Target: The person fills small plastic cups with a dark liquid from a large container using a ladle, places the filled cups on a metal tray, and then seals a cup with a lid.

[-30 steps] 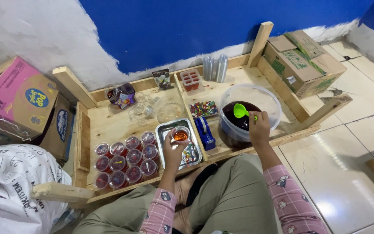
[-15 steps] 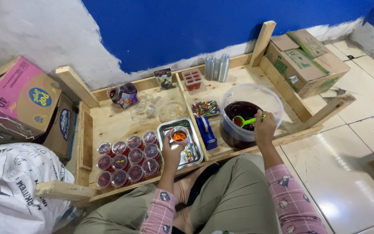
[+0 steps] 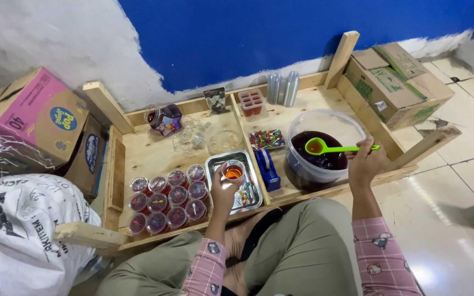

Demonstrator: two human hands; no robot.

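Left of the tub (image 3: 325, 164), the left hand (image 3: 223, 192) pinches a light, spillable cup (image 3: 233, 171); the right hand (image 3: 366, 161) clasps the ladle (image 3: 330, 147).

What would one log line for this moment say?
left hand: holds small cup | right hand: holds green ladle over tub

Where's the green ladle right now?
In the head view the green ladle is right of centre, held by the right hand, its bowl over the dark liquid in the clear tub, beside the blue tape dispenser.
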